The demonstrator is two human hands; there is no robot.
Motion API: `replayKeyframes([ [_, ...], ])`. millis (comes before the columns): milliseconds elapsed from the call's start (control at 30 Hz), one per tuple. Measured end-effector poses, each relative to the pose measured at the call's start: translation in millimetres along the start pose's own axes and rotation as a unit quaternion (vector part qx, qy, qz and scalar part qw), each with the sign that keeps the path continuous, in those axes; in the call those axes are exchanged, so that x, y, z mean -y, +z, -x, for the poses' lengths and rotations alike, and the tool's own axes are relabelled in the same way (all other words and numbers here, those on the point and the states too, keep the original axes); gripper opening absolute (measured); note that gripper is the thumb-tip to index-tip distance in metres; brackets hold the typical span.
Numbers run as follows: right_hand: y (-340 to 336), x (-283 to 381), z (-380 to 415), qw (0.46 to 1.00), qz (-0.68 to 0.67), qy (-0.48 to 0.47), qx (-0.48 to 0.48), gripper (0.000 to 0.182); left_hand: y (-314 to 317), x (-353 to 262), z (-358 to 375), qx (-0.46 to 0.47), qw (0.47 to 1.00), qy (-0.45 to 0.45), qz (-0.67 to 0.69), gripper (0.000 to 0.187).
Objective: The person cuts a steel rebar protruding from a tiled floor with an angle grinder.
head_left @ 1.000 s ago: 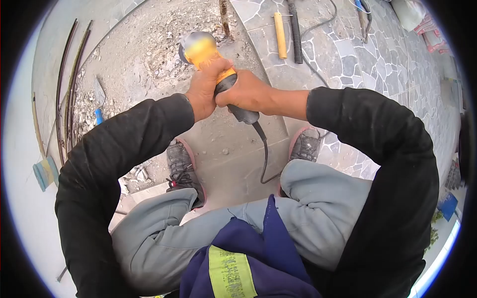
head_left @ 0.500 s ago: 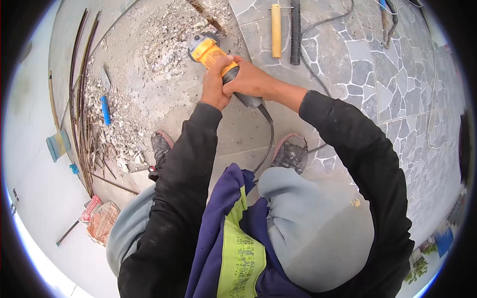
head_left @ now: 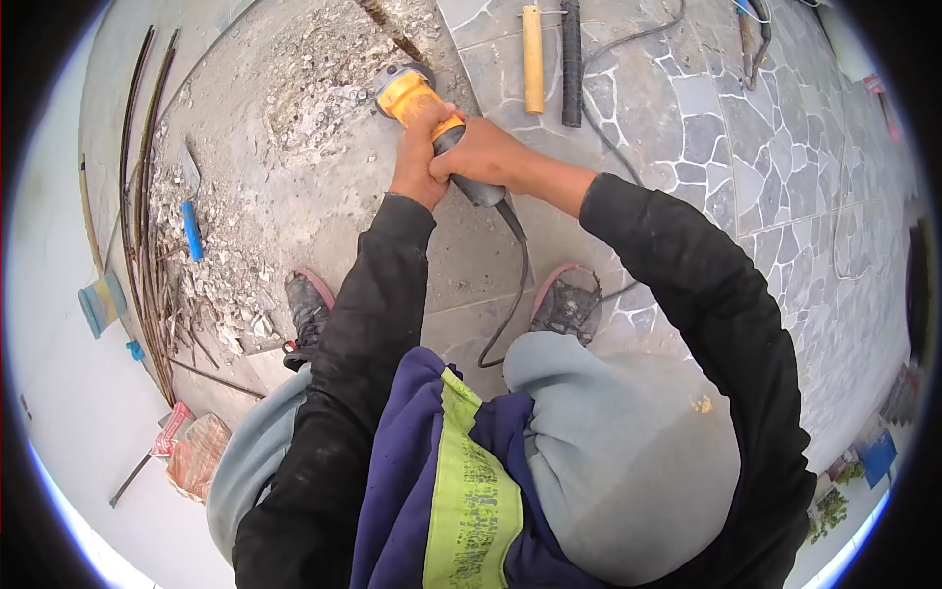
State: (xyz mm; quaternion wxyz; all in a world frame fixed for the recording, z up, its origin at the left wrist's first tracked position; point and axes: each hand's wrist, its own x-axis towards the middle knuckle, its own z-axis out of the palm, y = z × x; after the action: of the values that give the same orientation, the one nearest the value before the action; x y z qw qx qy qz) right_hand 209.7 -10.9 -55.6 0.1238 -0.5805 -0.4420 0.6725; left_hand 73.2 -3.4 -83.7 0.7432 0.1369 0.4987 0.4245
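Note:
Both hands are wrapped round a yellow and black angle grinder (head_left: 404,96), its head pointing up and away from me. My left hand (head_left: 418,155) grips it just behind the yellow head, and my right hand (head_left: 478,154) closes over the dark body behind. The disc side of the head lies right by the lower end of a rusty, ridged steel bar (head_left: 390,27), overlapping it in this view. From the back of the grinder, a black cord (head_left: 523,265) loops down between my feet. Below the tool is a dusty, broken patch of concrete (head_left: 339,182).
Long thin rods (head_left: 144,177) lie at the left, beside a trowel with a blue handle (head_left: 191,232) amid rubble. A yellow handle (head_left: 533,61) and a black ridged tube (head_left: 571,64) lie on grey stone-patterned tiles (head_left: 699,142). A crumpled orange bag (head_left: 199,452) sits lower left.
The view has shifted slightly, so the floor items appear a little further left. Both hands keep their hold on the angle grinder, whose head stays by the steel bar.

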Motion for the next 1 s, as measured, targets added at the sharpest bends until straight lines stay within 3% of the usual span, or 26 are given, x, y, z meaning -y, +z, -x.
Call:
replayKeyframes([
  [833, 1.0, 20.1, 7.1, 1.000, -0.013, -0.010, -0.012, 0.048, -2.5, -9.7, -6.6, -0.004, 1.000, -0.005, 0.019, 0.029],
  [933, -0.7, 16.0, 2.0, 1.000, 0.015, 0.018, -0.011, 0.062, 0.0, -6.2, -6.0, -0.004, 1.000, -0.013, 0.026, 0.028],
  [1000, -3.2, 14.7, 5.3, 1.000, 0.018, 0.017, -0.016, 0.055, 3.0, -4.5, -5.6, 0.000, 1.000, -0.006, 0.026, 0.029],
])
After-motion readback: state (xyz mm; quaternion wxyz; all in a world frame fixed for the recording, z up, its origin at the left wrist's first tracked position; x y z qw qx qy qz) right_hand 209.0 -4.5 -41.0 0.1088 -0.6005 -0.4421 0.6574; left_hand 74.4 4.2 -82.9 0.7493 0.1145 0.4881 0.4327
